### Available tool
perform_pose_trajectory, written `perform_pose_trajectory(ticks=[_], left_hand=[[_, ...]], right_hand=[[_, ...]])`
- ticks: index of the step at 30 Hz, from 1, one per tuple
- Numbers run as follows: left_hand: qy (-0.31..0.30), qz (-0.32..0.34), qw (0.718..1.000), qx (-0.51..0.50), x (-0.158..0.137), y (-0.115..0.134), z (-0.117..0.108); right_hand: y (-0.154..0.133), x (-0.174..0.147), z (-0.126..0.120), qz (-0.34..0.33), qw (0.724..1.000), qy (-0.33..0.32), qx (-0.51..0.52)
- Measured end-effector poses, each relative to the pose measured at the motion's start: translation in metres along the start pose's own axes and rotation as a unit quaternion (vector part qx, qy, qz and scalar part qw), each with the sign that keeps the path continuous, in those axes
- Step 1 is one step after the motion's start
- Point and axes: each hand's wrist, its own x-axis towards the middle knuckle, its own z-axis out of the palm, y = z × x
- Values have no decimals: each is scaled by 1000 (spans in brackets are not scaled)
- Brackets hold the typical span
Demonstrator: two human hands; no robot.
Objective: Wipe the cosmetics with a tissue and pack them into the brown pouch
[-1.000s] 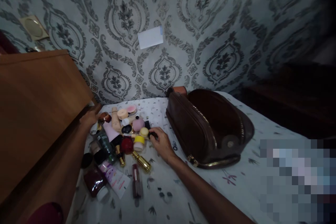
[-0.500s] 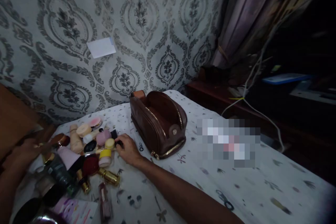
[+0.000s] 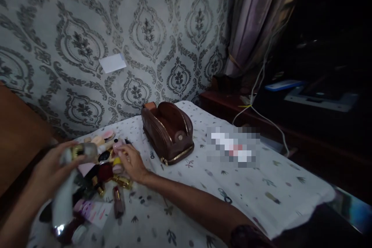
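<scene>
My left hand [image 3: 50,172] is raised over the left side of a pile of cosmetics, its fingers curled round a clear bottle with a gold neck [image 3: 84,151]; motion blurs it. Below that hand is a pale tube or bottle with a shiny silver end [image 3: 62,205]. My right hand [image 3: 133,164] reaches into the pile, fingertips closed on a pink rounded container [image 3: 117,146]. Beside these fingers stands a small jar with a yellow band [image 3: 117,161]. A dark red item [image 3: 105,172] and a gold tube [image 3: 122,182] lie close by.
An unzipped brown toiletry bag [image 3: 167,133] stands right of the pile on a patterned white sheet [image 3: 203,186]. A pink-and-white tube [image 3: 94,211] and a lipstick-like tube [image 3: 118,201] lie in front. A blurred-out item [image 3: 234,147] lies farther right. White cables [image 3: 261,73] hang at right.
My left hand has come up and toward the right, now with the clear bottle in it. My right hand has shifted from a small black item to the pink container. The view has turned slightly.
</scene>
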Motion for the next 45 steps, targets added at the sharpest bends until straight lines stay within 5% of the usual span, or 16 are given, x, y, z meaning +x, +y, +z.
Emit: perform_pose_trajectory(ticks=[2,6,10,16,21,26,31,36,45], left_hand=[[-33,55,997,-50,-22,44,13],[-62,88,994,-19,-60,101,45],[-103,127,981,-103,-74,118,56],[74,21,965,-252,-72,140,64],[-103,104,941,-305,-95,146,99],[-110,144,924,-336,-115,125,116],[-86,179,935,-294,-117,120,122],[-41,105,930,-351,-119,127,118],[-19,-84,885,-458,-123,119,125]], right_hand=[[-12,-7,11,125,974,-41,183],[-23,-33,-1,363,815,-38,450],[-28,-64,-42,415,787,19,457],[-31,-83,-53,425,801,-21,422],[-29,-83,-52,396,826,-12,401],[-25,-79,-59,413,838,6,356],[-26,-77,-57,432,807,-19,402],[-37,-79,-54,420,783,-106,446],[-43,-84,-53,350,851,-59,387]])
